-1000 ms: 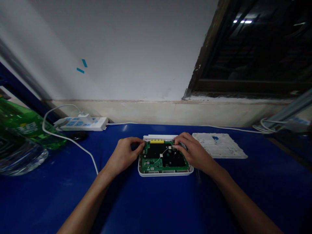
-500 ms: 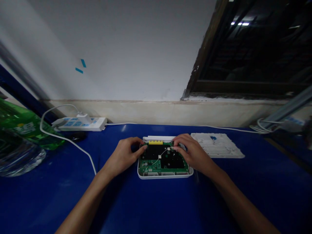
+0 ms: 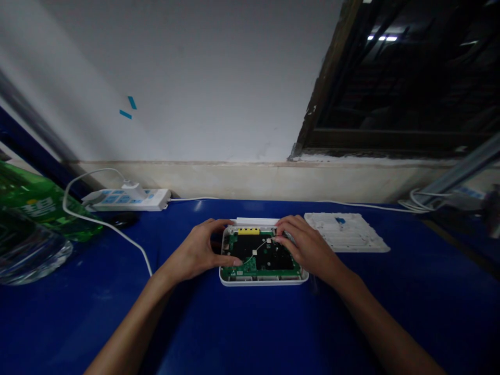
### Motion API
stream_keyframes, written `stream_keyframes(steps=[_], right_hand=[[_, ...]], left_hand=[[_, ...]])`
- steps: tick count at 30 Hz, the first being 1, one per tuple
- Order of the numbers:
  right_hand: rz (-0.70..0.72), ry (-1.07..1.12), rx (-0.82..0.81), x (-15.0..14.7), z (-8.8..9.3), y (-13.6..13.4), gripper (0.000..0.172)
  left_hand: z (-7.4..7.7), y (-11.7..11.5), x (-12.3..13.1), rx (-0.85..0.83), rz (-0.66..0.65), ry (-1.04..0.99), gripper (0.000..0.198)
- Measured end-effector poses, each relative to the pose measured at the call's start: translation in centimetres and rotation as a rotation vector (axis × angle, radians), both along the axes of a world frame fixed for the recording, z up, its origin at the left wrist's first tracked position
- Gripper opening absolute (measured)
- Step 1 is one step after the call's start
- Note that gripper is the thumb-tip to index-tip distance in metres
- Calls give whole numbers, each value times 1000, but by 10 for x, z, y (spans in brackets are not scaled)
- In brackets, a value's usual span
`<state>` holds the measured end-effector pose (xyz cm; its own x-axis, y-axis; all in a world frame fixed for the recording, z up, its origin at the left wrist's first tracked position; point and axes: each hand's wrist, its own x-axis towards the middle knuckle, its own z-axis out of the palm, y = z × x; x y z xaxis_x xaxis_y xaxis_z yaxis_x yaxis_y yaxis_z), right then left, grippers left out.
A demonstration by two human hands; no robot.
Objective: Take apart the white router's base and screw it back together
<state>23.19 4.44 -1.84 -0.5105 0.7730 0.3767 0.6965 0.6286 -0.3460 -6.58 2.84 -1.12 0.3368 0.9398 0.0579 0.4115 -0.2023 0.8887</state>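
Note:
A white plastic housing (image 3: 263,283) lies on the blue table, with a green circuit board (image 3: 250,272) inside it. The board carries black plates, a yellow connector block (image 3: 249,231) and a thin white cable (image 3: 261,246). My left hand (image 3: 200,250) is at the housing's left side, its thumb over the board's lower left and its fingers at the back left edge, spread apart. My right hand (image 3: 307,242) is over the upper right of the board, thumb and forefinger pinched at the cable's upper end. What lies between these fingertips is too small to make out.
A white ribbed cover (image 3: 347,234) lies to the right. Against the wall at left are a power strip (image 3: 128,200) with a white cord, a dark object (image 3: 124,220) and green bottles (image 3: 39,208). A white strip (image 3: 255,221) lies behind the housing.
My left thumb has moved down from the board's upper left to its lower left, opening the hand wider. My right hand has stayed nearly in place.

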Motion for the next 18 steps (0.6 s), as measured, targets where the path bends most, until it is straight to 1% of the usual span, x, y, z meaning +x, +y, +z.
stream_keyframes(steps=[5,8,11,14,18], right_hand=[[37,51,-22,6,-6,5,5],[56,73,-26,9,-9,7,5],[42,66,-1,7,-7,6,9],[22,62,-3,4,-6,4,11],[-3,88,-27,3,-5,3,10]], left_hand=[[4,-2,0,13,-35,87,75],[5,-3,0,61,-64,120,79],[4,-2,1,109,-71,164,83],[2,-1,2,130,-48,190,81],[3,-1,3,133,-41,208,81]])
